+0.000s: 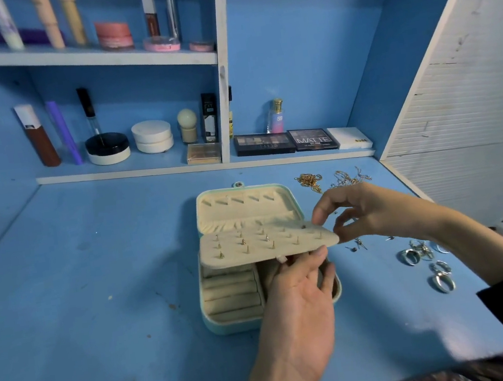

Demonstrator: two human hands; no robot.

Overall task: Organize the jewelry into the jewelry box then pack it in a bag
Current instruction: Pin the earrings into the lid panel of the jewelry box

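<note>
the box (228,324) stands open near the middle of the table (99,304), its lid (246,206) lying back. the earring panel (266,245) is lifted nearly flat above the ring rolls, probably so that pins can be reached from both sides. the right hand (370,210) pinches the panel's right edge with thumb and bent fingers. the left hand (299,304) reaches under it; its fingertips are hidden, so i cannot tell their grip. loose studs (356,244), rings (416,254) and chains (309,180) wait at the right of the box, not yet packed.
</note>
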